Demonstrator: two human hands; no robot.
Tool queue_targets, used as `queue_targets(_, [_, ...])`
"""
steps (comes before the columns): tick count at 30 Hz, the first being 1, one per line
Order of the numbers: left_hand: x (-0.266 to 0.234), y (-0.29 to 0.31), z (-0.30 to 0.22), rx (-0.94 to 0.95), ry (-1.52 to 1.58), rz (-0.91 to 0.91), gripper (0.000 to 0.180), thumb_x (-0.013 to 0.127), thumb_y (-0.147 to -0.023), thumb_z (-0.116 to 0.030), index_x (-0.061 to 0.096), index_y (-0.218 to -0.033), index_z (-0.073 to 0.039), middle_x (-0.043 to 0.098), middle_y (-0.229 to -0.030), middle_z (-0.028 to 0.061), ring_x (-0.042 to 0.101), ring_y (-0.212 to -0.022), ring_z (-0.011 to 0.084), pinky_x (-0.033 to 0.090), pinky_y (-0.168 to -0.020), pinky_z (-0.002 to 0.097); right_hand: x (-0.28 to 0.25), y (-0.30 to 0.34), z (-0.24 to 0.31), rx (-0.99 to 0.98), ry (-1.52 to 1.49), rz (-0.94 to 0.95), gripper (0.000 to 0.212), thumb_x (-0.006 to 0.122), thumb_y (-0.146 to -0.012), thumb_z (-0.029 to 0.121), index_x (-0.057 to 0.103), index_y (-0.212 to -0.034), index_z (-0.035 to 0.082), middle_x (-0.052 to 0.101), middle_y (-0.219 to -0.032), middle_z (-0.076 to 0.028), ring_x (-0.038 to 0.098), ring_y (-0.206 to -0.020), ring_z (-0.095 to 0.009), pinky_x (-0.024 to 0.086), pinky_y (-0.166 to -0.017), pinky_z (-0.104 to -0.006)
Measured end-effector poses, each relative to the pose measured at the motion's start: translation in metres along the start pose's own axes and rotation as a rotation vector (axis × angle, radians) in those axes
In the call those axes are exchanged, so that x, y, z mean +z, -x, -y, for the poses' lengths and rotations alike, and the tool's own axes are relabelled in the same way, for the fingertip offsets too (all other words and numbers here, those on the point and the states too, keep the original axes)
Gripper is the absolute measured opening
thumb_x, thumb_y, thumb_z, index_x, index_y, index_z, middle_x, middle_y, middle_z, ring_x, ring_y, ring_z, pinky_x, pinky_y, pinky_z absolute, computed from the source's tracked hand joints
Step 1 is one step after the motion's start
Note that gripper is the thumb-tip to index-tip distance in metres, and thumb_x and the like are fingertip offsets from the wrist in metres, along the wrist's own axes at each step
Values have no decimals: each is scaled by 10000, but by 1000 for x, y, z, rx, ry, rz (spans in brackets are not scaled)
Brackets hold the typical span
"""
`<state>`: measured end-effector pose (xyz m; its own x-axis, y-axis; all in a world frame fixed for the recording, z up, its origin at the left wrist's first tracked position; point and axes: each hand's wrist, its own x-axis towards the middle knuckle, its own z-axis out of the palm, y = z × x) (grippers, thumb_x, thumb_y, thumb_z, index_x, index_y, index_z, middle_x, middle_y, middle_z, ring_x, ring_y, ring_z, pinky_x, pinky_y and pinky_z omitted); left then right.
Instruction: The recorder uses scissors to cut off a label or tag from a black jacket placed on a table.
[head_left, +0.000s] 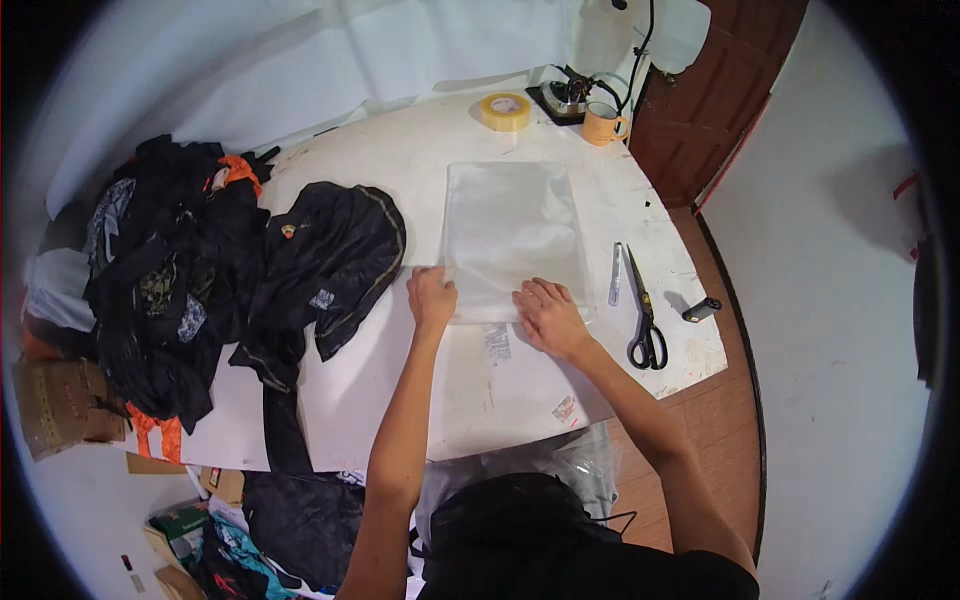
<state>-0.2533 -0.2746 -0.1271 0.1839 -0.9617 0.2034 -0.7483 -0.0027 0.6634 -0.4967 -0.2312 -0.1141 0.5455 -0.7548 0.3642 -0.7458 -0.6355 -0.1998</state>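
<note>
A stack of clear plastic bags [512,225] lies flat on the white table in front of me. At its lower left edge, my left hand [432,298] is closed with the fingertips pinching the plastic. My right hand [552,315] rests on the lower right part of the bags, its fingers stretched and slightly bent over the film. Just right of the stack lie a slim silver cutter [615,275] and black-handled scissors [645,325] with the blades pointing away. A black jacket [335,250] is spread out to the left of the bags.
A heap of dark clothes [165,270] covers the table's left end, beside a cardboard box [65,405]. Toward the back stand a tape roll [505,112], an orange mug [603,125] and an iron [566,95]. A small black object [702,310] sits near the right edge.
</note>
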Motion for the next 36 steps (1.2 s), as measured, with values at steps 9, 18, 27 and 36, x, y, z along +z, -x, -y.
queue_targets(9, [33, 11, -17, -73, 112, -133, 427, 622, -746, 2, 584, -1164, 78, 584, -1092, 268, 561, -1054, 416, 440, -947, 457, -26, 2, -21, -105, -92, 119, 372, 689, -806, 218, 655, -1174, 183, 542, -1292, -114, 442, -1274, -342, 372, -1032, -457])
queue_targets(18, [72, -17, -56, -113, 230, -117, 454, 609, -746, 55, 565, -1198, 66, 542, -1163, 265, 502, -1131, 412, 409, -980, 465, -14, 4, -59, 111, -57, -8, 350, 619, -832, 36, 667, -1157, 155, 557, -1324, -126, 459, -1287, -337, 372, -1055, -454])
queue_targets(27, [113, -21, -90, -85, 219, -106, 440, 632, -753, 52, 556, -1185, 81, 525, -1194, 250, 481, -1158, 407, 392, -987, 458, -16, 25, -97, 250, -74, -4, 409, 559, -803, -38, 643, -1162, 141, 515, -1374, -134, 400, -1347, -314, 306, -1108, -484])
queue_targets(36, [125, -15, -112, -64, 253, -74, 473, 629, -730, 70, 558, -1198, 76, 541, -1143, 231, 520, -1088, 392, 415, -953, 442, -29, 44, -109, 330, -83, -29, 455, 562, -761, -93, 629, -1152, 132, 519, -1369, -118, 403, -1344, -319, 304, -1109, -490])
